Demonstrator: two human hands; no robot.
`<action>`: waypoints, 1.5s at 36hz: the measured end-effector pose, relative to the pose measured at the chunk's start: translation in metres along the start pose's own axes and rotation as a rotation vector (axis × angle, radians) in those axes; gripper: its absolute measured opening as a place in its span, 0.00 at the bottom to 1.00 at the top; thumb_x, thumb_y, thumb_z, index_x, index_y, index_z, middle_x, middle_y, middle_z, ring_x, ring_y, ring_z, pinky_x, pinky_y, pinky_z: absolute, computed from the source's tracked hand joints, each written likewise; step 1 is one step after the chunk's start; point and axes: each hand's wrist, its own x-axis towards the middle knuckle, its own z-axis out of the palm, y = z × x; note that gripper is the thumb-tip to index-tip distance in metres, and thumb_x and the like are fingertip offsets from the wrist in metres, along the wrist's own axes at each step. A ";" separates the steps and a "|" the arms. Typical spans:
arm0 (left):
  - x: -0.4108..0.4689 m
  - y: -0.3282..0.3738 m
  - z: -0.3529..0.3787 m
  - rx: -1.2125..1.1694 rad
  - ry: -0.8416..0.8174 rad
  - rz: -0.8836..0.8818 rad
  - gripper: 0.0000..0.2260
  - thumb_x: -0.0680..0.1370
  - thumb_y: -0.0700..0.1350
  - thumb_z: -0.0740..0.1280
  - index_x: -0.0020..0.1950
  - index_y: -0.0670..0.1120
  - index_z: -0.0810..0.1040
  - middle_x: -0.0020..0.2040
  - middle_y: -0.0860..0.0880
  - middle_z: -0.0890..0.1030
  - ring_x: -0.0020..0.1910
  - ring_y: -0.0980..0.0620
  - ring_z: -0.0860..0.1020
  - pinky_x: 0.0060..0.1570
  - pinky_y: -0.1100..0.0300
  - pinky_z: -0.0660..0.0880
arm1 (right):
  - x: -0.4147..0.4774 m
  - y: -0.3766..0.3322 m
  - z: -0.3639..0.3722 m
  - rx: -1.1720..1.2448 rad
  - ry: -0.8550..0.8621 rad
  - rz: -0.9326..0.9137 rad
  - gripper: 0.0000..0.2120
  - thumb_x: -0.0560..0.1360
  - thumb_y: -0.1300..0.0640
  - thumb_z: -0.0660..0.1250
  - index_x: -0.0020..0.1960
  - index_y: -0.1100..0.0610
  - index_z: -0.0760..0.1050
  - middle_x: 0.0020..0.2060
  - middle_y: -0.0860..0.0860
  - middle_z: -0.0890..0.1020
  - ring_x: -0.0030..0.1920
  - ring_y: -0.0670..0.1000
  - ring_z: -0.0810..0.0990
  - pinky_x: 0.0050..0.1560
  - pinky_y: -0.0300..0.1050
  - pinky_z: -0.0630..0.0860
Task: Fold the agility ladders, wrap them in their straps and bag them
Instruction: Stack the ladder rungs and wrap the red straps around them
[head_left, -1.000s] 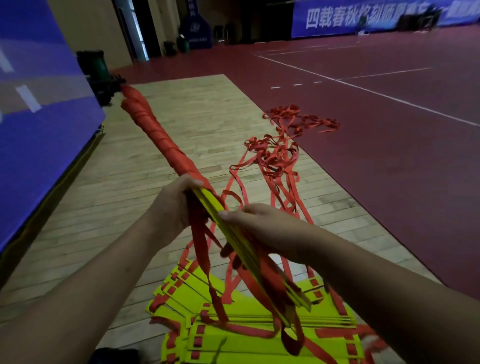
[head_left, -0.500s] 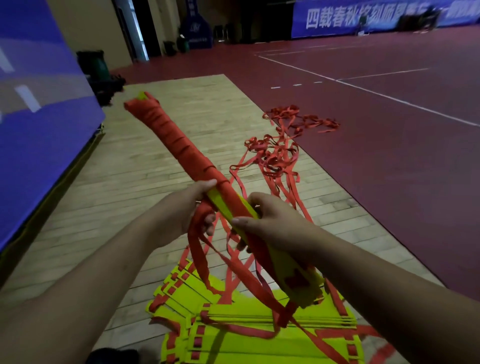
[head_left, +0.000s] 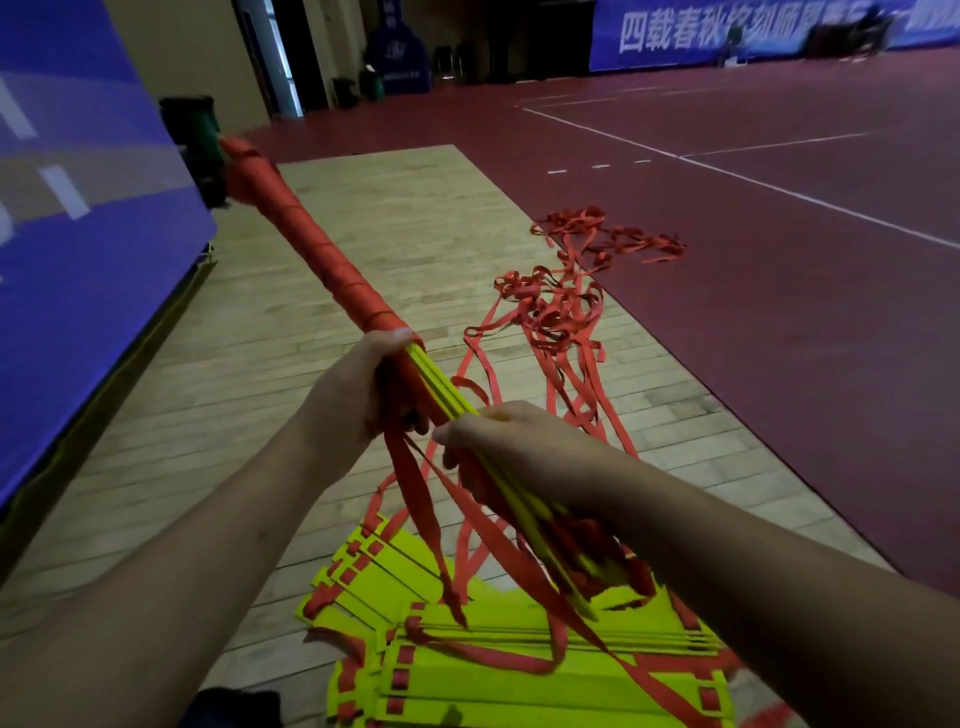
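Observation:
I hold a long bundle of yellow ladder rungs (head_left: 447, 395) slanting up and away to the left. Its far half is wound tightly in red strap (head_left: 311, 244). My left hand (head_left: 358, 395) grips the bundle at the edge of the wrapping. My right hand (head_left: 514, 447) grips the bare yellow rungs nearer to me. Loose red strap (head_left: 426, 514) hangs down from between my hands. More yellow rungs with red straps (head_left: 519, 670) lie stacked on the floor below.
A tangle of loose red straps (head_left: 561, 306) trails across the wooden floor strip (head_left: 363, 218) onto the red court floor (head_left: 779, 260). A blue padded wall (head_left: 78, 234) stands at left, with a dark green cart (head_left: 195, 135) behind the bundle's tip.
The bundle has rolled about its length: its flat face showed half a second ago, its thin rung edges show now. Both hands shifted their hold and the hanging strap swung.

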 end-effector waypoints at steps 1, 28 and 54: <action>0.000 0.000 -0.001 -0.010 0.006 0.007 0.13 0.70 0.55 0.66 0.44 0.46 0.76 0.36 0.46 0.78 0.36 0.48 0.77 0.40 0.53 0.74 | 0.001 0.000 0.001 -0.032 0.019 -0.007 0.19 0.79 0.45 0.66 0.50 0.62 0.81 0.37 0.52 0.79 0.37 0.50 0.77 0.41 0.45 0.73; -0.001 -0.005 0.020 0.131 0.074 -0.113 0.19 0.72 0.59 0.72 0.40 0.43 0.76 0.28 0.49 0.71 0.25 0.51 0.70 0.23 0.62 0.66 | 0.004 0.016 0.017 -0.456 0.476 -0.244 0.14 0.78 0.54 0.69 0.52 0.50 0.63 0.53 0.49 0.67 0.42 0.45 0.70 0.40 0.38 0.73; -0.003 0.004 -0.004 0.012 -0.243 -0.365 0.16 0.73 0.55 0.63 0.45 0.41 0.77 0.33 0.44 0.74 0.30 0.43 0.78 0.28 0.60 0.74 | -0.007 0.016 -0.013 0.075 0.119 -0.029 0.13 0.79 0.51 0.70 0.53 0.61 0.78 0.41 0.60 0.86 0.37 0.56 0.87 0.39 0.47 0.84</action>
